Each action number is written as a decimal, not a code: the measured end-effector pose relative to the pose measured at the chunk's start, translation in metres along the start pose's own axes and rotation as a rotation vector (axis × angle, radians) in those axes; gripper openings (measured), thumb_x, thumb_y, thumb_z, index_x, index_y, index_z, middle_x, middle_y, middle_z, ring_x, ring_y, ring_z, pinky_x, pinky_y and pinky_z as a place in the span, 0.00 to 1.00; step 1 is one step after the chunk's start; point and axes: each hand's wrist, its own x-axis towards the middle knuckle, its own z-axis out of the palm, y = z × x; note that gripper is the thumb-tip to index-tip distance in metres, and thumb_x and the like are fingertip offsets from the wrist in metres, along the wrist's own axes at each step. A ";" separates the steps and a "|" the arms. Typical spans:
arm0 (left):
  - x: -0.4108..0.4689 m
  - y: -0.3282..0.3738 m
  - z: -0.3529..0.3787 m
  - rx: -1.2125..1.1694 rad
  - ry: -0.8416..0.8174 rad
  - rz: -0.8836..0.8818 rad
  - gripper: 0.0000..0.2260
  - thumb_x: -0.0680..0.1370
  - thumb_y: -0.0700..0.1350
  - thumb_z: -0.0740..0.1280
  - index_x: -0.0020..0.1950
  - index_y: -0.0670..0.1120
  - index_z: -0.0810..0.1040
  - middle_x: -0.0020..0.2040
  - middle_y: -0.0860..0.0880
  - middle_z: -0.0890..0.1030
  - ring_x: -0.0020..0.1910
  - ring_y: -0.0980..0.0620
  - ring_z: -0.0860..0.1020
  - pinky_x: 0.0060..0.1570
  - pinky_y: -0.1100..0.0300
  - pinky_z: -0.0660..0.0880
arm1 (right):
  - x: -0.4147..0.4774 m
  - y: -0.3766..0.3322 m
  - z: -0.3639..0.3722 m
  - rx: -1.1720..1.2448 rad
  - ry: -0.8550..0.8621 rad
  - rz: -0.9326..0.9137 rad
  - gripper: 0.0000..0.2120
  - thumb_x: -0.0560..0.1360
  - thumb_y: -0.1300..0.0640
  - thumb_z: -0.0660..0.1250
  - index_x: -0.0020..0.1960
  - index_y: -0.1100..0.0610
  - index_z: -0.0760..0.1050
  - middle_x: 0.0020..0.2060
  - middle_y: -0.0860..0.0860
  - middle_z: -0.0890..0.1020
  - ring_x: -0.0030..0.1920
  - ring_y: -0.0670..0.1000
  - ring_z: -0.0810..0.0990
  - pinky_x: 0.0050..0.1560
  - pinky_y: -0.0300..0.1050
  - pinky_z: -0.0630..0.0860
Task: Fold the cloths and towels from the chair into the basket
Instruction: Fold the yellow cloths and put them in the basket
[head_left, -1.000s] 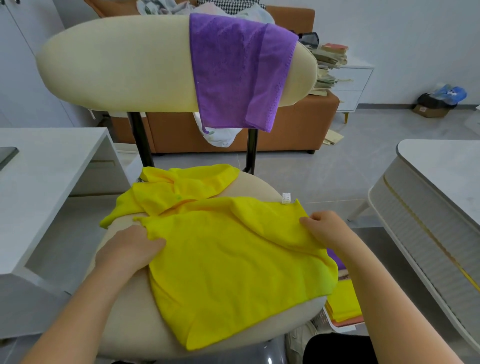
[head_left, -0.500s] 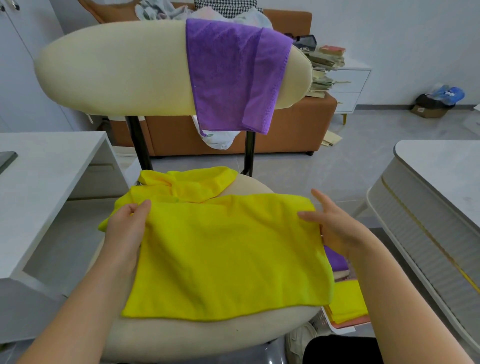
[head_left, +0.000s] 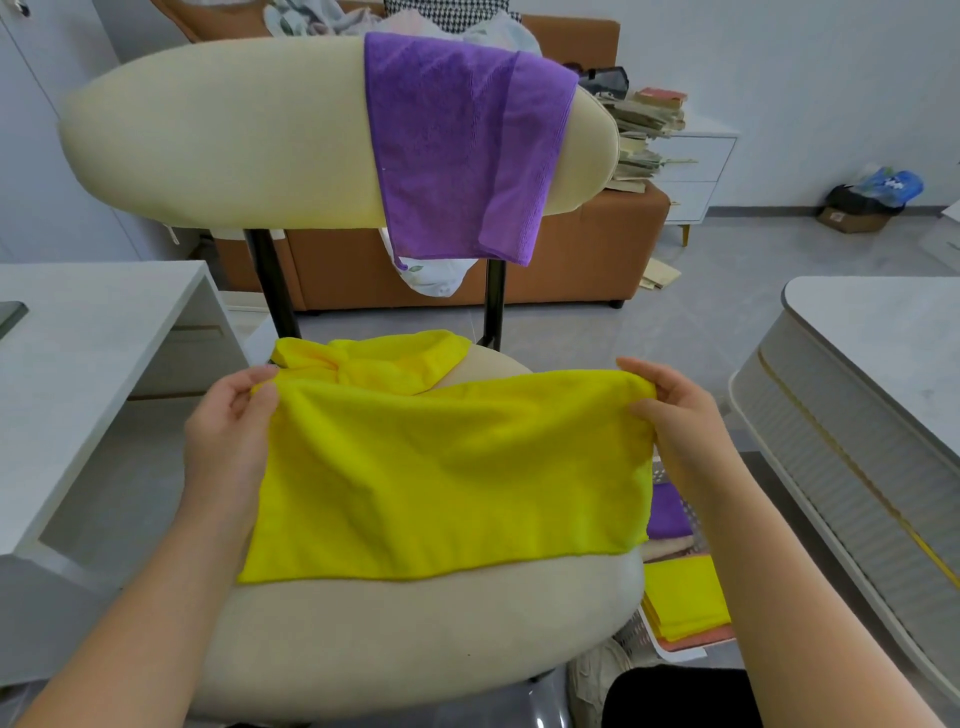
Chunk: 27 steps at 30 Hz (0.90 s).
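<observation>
Head view. The yellow cloth (head_left: 447, 478) occupies the centre of the frame, already doubled into a wide rectangle. Its upper edge is lifted; its lower edge lies on the seat of the chair (head_left: 415, 634). The left hand (head_left: 228, 431) pinches the upper left corner between thumb and fingers (head_left: 262, 376). The right hand (head_left: 675, 415) pinches the upper right corner in the same way, with the fabric gathered under its fingers (head_left: 636, 371).

A second yellow cloth (head_left: 374, 361) lies bunched at the back of the seat, just behind the held one. A purple cloth (head_left: 457, 150) hangs over the chair's backrest in the upper centre of the frame. At the lower right, beside the seat, the basket (head_left: 670, 649) holds folded cloths in purple, yellow and a reddish tone.

Step in hand: folding of the first yellow cloth, judged to be midway, with one fold complete.

The next move probably calls for a second fold: one held corner is brought across to meet the other, edges aligned, so that the cloth matches the folded pieces in the basket. Both pinches should hold until the edges meet; otherwise the layers may slip apart.
</observation>
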 end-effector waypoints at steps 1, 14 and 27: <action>0.000 0.001 0.000 -0.030 -0.048 0.001 0.11 0.79 0.41 0.64 0.59 0.53 0.76 0.55 0.50 0.80 0.53 0.52 0.78 0.56 0.52 0.75 | 0.001 0.001 -0.001 0.007 -0.024 -0.009 0.26 0.72 0.74 0.60 0.53 0.45 0.77 0.54 0.54 0.79 0.53 0.53 0.76 0.50 0.48 0.75; 0.000 0.001 0.008 0.052 -0.048 0.060 0.05 0.78 0.42 0.64 0.51 0.46 0.79 0.44 0.56 0.78 0.44 0.60 0.75 0.46 0.68 0.71 | -0.002 0.001 0.007 -0.386 0.118 -0.108 0.08 0.77 0.61 0.62 0.51 0.53 0.79 0.41 0.48 0.79 0.41 0.47 0.74 0.39 0.42 0.70; -0.038 0.001 0.047 0.101 -0.583 0.170 0.19 0.78 0.31 0.60 0.52 0.55 0.81 0.43 0.51 0.84 0.39 0.59 0.81 0.39 0.70 0.75 | -0.024 -0.001 0.063 -0.543 -0.069 -0.447 0.06 0.74 0.61 0.66 0.47 0.53 0.79 0.39 0.45 0.80 0.40 0.41 0.78 0.45 0.43 0.74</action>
